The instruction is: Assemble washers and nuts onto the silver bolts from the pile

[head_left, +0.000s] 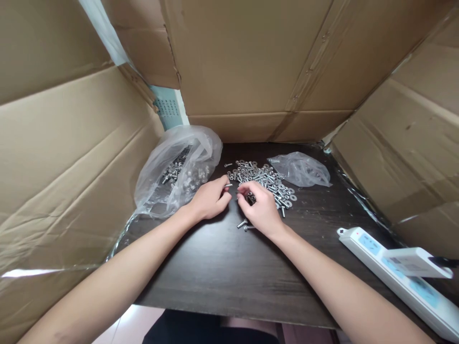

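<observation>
My left hand (212,198) pinches a small metal bolt (228,185) between thumb and fingers, its shank pointing right. Just to its right, my right hand (258,205) is closed in a pinch, with a tiny dark piece at the fingertips, too small to name. Behind my right hand lies a pile of bolts, nuts and washers (267,177). Two loose bolts (242,223) rest on the table close to my right wrist. A clear plastic bag (154,181) holding many metal fasteners stands beside my left hand.
A flatter clear plastic bag (303,168) lies right of the pile. A white power strip (394,277) with a plugged-in adapter (418,262) runs along the right side of the dark table (215,267). Cardboard walls (251,57) enclose the back and both sides.
</observation>
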`<state>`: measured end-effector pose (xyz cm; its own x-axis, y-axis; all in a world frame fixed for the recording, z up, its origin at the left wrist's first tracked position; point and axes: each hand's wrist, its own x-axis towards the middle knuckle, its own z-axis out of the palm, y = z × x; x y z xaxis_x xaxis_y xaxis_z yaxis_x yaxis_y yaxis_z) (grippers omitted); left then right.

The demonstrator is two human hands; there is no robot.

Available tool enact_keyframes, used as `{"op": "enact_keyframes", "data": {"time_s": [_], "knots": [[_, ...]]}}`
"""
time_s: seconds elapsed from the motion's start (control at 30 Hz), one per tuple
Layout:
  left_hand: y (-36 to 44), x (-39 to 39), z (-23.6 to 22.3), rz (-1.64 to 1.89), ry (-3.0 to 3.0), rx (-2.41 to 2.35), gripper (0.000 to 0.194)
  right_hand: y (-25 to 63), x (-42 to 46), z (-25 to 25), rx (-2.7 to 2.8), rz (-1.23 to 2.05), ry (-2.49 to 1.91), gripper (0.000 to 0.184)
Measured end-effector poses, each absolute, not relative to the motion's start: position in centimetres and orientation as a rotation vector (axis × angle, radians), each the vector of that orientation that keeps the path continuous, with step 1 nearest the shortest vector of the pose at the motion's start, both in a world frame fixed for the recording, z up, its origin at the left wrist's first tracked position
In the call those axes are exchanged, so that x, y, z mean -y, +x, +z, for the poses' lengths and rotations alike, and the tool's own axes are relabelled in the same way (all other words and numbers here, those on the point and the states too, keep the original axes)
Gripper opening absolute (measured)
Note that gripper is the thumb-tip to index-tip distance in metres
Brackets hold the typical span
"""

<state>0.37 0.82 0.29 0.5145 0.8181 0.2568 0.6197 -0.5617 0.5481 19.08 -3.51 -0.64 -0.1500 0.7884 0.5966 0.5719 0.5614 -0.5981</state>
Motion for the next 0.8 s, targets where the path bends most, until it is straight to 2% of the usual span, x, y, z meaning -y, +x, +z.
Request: {"op": "enact_keyframes", "data": {"time_s": [0.07, 0.27, 0.6, 0.8], "knots": [[0.32, -0.71, 0.38, 0.627, 2.44, -1.109, 0.01, 19.02, 3.44, -0.44, 1.732, 0.29, -1.078, 0.009], [0.26, -0.62, 0.22, 0.576, 2.535, -1.032, 0.024, 18.49, 3.88, -0.03, 1.741, 0.288, -0.997, 0.015], [0.27, -0.47, 0.32, 0.695, 2.435, -0.947, 0.026, 18.86, 3.65, -0.21, 1.742, 0.3, -0.983, 0.02], [0.21, -0.59, 0.08, 0.718, 2.461, -0.892, 0.025, 18.85, 3.6, -0.35, 1.758, 0.325, -0.996, 0.014]]}}
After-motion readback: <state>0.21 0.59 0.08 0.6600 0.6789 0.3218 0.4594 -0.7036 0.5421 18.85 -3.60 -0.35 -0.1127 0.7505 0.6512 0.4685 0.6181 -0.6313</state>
